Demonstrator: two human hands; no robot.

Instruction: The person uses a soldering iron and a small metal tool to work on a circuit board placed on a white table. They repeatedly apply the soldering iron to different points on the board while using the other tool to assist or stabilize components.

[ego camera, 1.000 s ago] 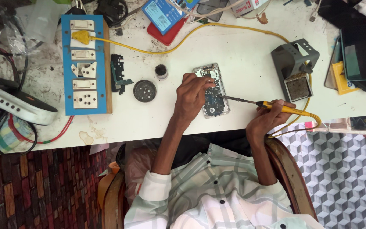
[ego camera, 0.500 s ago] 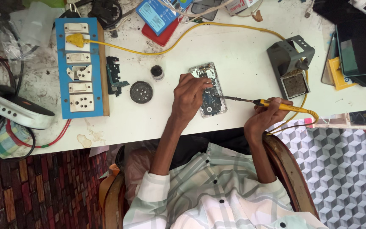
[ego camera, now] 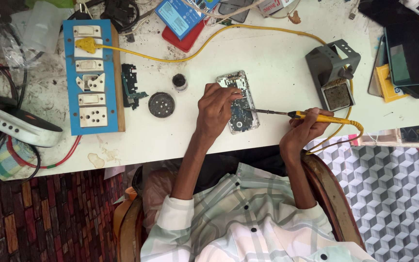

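I see my left hand (ego camera: 217, 107) pressed flat-fingered on the opened phone (ego camera: 240, 102) at the table's (ego camera: 277, 63) centre, fingers curled over its left edge. My right hand (ego camera: 302, 132), at four o'clock from the phone, is closed around the yellow iron (ego camera: 316, 116), its tip touching the phone's board. The iron stand (ego camera: 333, 73) sits at two o'clock; the blue socket board (ego camera: 92, 77) lies at nine o'clock, well apart.
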